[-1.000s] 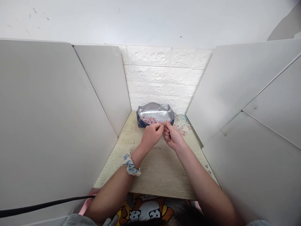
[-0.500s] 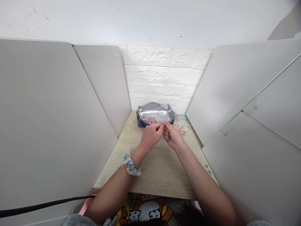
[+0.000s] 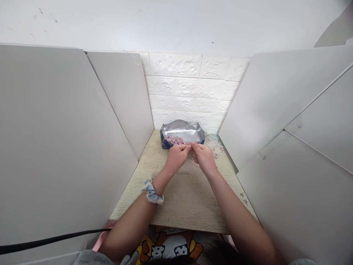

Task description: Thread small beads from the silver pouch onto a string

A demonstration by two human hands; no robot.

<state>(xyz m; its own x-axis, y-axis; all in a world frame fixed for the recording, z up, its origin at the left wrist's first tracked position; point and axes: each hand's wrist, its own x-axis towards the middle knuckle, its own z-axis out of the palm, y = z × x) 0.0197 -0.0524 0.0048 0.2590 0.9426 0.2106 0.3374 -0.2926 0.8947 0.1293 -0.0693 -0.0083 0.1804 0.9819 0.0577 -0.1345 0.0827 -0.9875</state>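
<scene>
My left hand [image 3: 177,156] and my right hand [image 3: 204,157] meet fingertip to fingertip over the table, just in front of a silver-lined bag [image 3: 182,130]. Both are closed in a pinch; what lies between the fingertips is too small to make out. Inside the bag, toward its left, is a heap of pink and clear beads [image 3: 175,140]. A beaded strand [image 3: 183,172] lies on the tabletop below my hands. To the right of the bag, strings of pale pink and bluish beads [image 3: 216,147] are spread out. A blue scrunchie [image 3: 153,192] circles my left wrist.
The pale wood-grain table [image 3: 193,206] sits between a white panel on the left [image 3: 118,99] and another on the right [image 3: 248,121]. White brick-pattern wall [image 3: 190,88] stands behind. Small metal pieces [image 3: 243,198] lie by the right edge. A black cable [image 3: 55,241] runs at lower left.
My right hand has turned slightly, its thumb coming down from an upright position toward the left fingertips. My left hand has barely shifted, and the bag stays in place.
</scene>
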